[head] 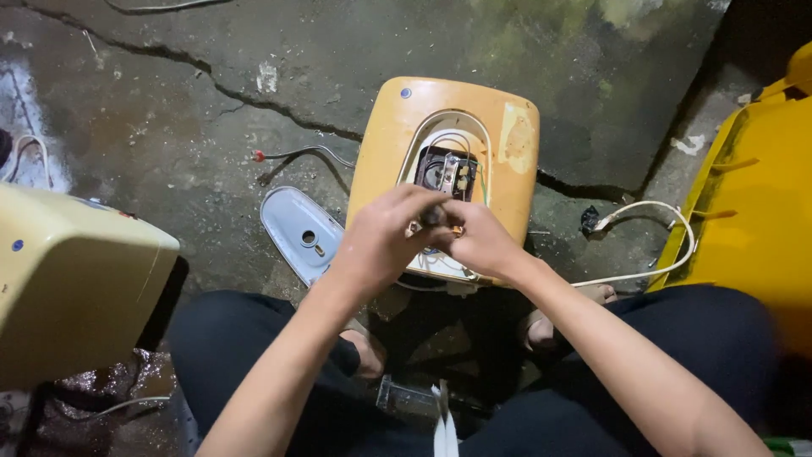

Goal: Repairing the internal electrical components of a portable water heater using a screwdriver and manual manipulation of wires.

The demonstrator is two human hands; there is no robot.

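Yellow heater casing (385, 144) lies on the cracked floor (169, 127) at twelve o'clock — my left grip (381, 237) and right grip (482, 241) pinch a small dark part (433, 217) (blurred) over its opening; grey cover (298, 230) at nine o'clock.

It looked like a rough repair yard: a cracked, wet concrete floor (211, 127) held opened yellow appliance casings (385, 144) and loose cables (651, 211).

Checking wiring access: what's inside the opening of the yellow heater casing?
Inside the yellow heater casing: a dark terminal block with white wires. Both hands, left hand and right hand, cover the lower part.
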